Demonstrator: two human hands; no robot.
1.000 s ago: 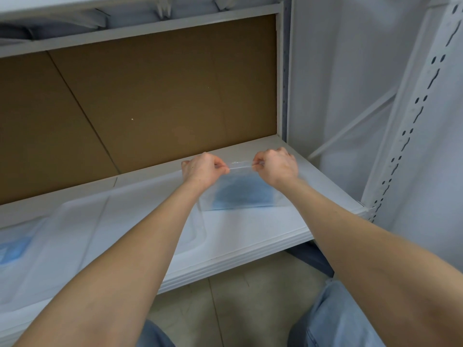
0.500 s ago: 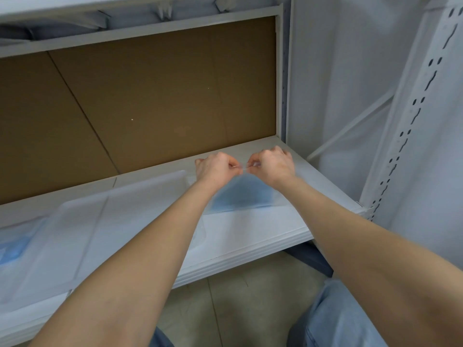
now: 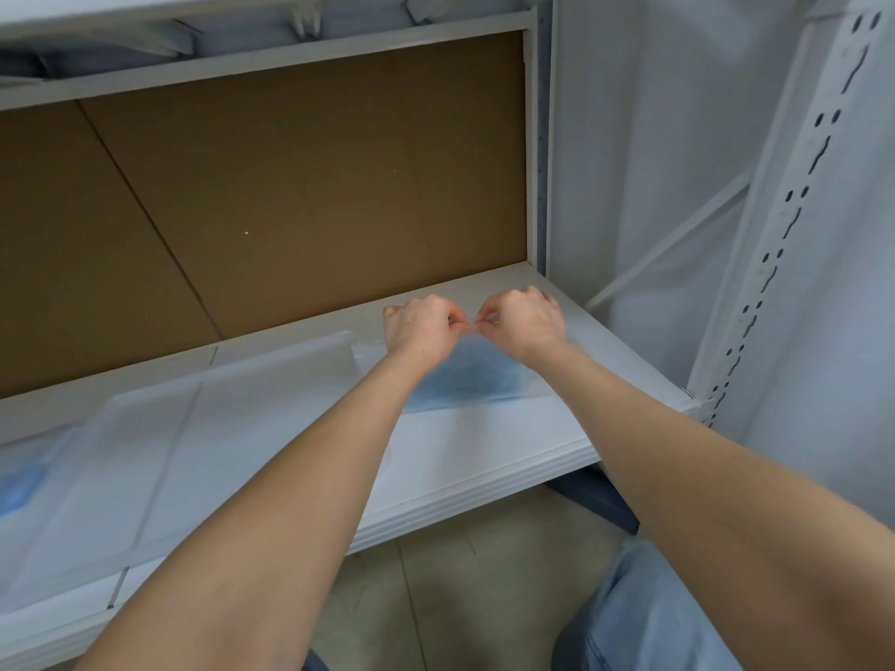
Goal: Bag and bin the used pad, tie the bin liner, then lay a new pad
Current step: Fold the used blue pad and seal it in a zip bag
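A clear plastic bag lies on the white shelf at the right, with a folded blue pad inside it. My left hand and my right hand both pinch the bag's top edge at the far side, their fingertips almost touching. A large white pad lies spread over the left and middle of the shelf, with my left forearm above it.
Brown board backs the shelf. A white perforated upright stands at the right. Something blue shows at the far left edge of the shelf. Tiled floor lies below, and my jeans show at the bottom right.
My two hands have slid toward each other along the bag's top edge, from about a hand's width apart to nearly touching.
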